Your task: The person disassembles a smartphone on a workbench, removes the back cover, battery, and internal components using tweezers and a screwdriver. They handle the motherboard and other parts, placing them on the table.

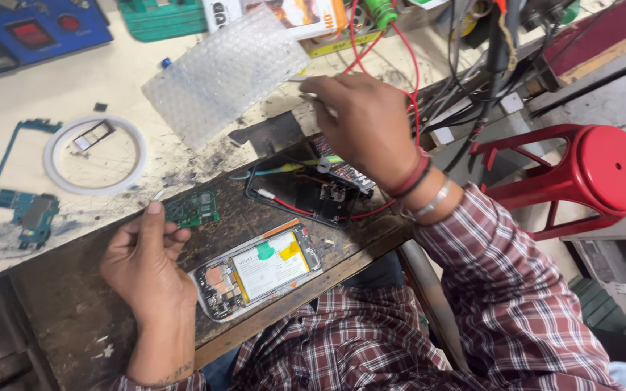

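We see left hand pinching 1 thin tool by the small green board, near the surface's front edge; right hand pinches tweezers. Board looks light, stiff, fragile: grip edges.

The worn wooden bench carries an opened phone, a small green circuit board, a black phone frame, a bubble wrap sheet, a white ring and a blue board.
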Demonstrator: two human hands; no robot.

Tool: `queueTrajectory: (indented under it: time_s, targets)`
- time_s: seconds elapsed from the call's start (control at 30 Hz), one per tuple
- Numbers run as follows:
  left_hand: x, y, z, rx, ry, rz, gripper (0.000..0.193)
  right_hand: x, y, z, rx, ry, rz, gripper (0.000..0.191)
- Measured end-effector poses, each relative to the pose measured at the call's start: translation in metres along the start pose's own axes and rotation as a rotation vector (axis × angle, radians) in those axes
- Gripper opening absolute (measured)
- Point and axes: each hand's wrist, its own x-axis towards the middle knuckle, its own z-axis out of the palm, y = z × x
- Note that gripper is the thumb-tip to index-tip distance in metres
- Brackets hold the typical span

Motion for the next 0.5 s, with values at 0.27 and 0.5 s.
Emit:
queueTrajectory:
  time_s: [0.27,0.5]
  targets:
    - [0.003,-0.004,-0.004,-0.004,-0.026,0.007,0.019,-0.01,-0.053,-0.018,0.604,-0.189,0.235,0.025]
    - [0.005,-0.002,0.0,-0.053,-0.054,0.013,0.021,0.01,-0.106,0.009,0.744,-0.305,0.279,0.023]
